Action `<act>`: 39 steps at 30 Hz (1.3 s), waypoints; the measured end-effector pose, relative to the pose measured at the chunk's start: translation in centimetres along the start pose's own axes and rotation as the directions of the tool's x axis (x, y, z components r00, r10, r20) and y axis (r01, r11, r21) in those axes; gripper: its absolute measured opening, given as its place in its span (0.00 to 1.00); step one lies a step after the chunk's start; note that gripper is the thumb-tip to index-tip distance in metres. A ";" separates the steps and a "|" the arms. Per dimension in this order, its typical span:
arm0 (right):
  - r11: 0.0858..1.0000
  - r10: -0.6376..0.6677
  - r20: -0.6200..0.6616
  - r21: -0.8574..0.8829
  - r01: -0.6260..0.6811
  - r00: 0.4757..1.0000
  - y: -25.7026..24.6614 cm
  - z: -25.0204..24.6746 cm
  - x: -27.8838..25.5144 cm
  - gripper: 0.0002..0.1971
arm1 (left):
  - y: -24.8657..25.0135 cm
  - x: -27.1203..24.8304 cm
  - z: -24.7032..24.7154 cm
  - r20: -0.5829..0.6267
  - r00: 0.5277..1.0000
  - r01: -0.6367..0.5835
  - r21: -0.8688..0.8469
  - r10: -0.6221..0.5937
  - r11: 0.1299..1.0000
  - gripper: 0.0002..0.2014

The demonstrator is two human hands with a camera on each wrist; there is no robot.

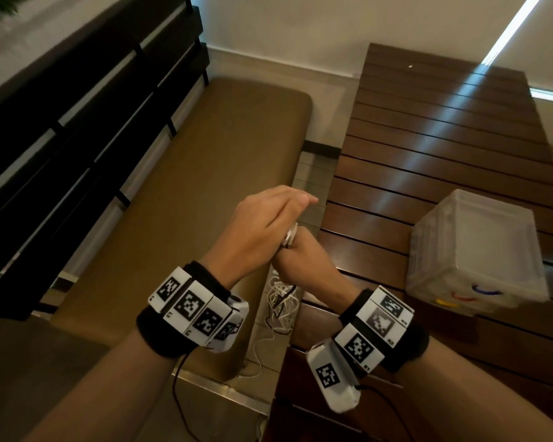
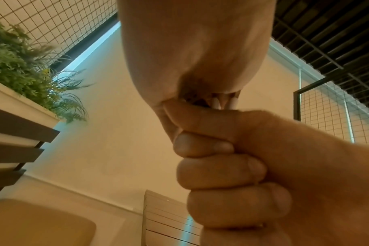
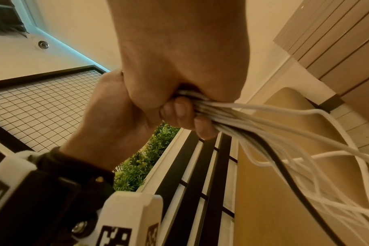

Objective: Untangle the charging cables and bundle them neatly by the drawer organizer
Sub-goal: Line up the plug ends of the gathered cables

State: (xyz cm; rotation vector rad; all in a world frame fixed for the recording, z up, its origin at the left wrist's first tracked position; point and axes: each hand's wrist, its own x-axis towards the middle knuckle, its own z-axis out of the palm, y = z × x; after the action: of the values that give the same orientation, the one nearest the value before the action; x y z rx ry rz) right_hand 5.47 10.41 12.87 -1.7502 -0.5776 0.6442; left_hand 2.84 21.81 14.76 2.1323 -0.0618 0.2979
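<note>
White charging cables (image 3: 263, 119), with one black strand among them, are bunched in the fist of the right hand (image 1: 296, 260), whose fingers (image 2: 217, 173) curl tightly round the bundle while the loose lengths dangle in a tangle below it, in the gap between the tan bench cushion (image 1: 179, 199) and the dark slatted tabletop (image 1: 428, 148). The left hand (image 1: 262, 224) lies over the top of that fist, touching it, fingers stretched out together and gripping nothing I can see. A translucent drawer organizer (image 1: 473, 250) stands on the tabletop, just right of the hands.
</note>
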 end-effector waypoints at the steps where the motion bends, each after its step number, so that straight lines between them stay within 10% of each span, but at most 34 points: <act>1: 1.000 0.001 0.005 0.013 -0.001 1.000 -0.1 -0.2 -0.1 0.21 | 0.1 0.1 0.0 0.009 1.000 0.007 -0.045 -0.007 0.999 0.18; 7: 0.994 -0.056 0.017 -0.098 0.057 0.998 0.1 -0.2 0.2 0.17 | 0.6 0.2 0.6 0.093 0.992 -0.098 0.178 0.083 0.979 0.18; 9: 0.996 -0.065 0.034 -0.062 0.067 0.997 0.2 -0.5 0.0 0.20 | 0.5 0.1 0.1 0.106 0.993 -0.046 -0.083 0.055 0.995 0.21; 13: 0.987 -0.074 0.047 0.143 0.067 0.996 -0.8 -2.0 -0.9 0.20 | -2.0 -1.5 -1.0 0.152 0.980 0.200 -0.704 -0.132 0.682 0.37; 17: 0.972 -0.176 0.132 0.179 0.151 0.975 -2.8 -2.8 -1.3 0.18 | -3.3 -3.7 1.6 0.516 0.847 0.371 -0.397 -0.131 0.839 0.26; 20: 0.973 -0.221 0.136 0.104 0.208 0.966 -4.3 -3.1 -1.6 0.21 | -3.2 -3.6 4.4 0.463 0.873 0.342 -0.357 -0.154 0.869 0.07; 26: 0.933 -0.310 0.132 -0.148 0.328 0.941 -7.2 -5.3 -2.5 0.23 | -8.6 -3.7 6.6 0.353 0.914 0.241 -0.072 -0.201 0.968 0.19; 29: 0.907 -0.304 0.134 -0.263 0.329 0.943 -7.8 -5.8 -3.3 0.22 | -12.4 -5.6 7.4 0.398 0.827 0.410 0.055 -0.396 0.910 0.16; 34: 0.898 -0.285 0.178 -0.294 0.327 0.942 -9.8 -6.4 -4.0 0.18 | -16.2 -9.0 8.0 0.559 0.546 0.573 0.295 -0.625 0.765 0.03; 39: 0.927 -0.227 0.222 -0.248 0.280 0.948 -8.2 -4.8 -2.2 0.18 | -15.5 -6.5 7.1 0.610 0.526 0.407 0.431 -0.593 0.805 0.16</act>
State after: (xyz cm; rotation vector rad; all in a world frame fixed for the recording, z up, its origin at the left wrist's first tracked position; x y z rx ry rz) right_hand 6.65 7.65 22.19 -1.8397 -1.0534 0.5693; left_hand 0.35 23.96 -3.16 2.2614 0.1525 -0.9672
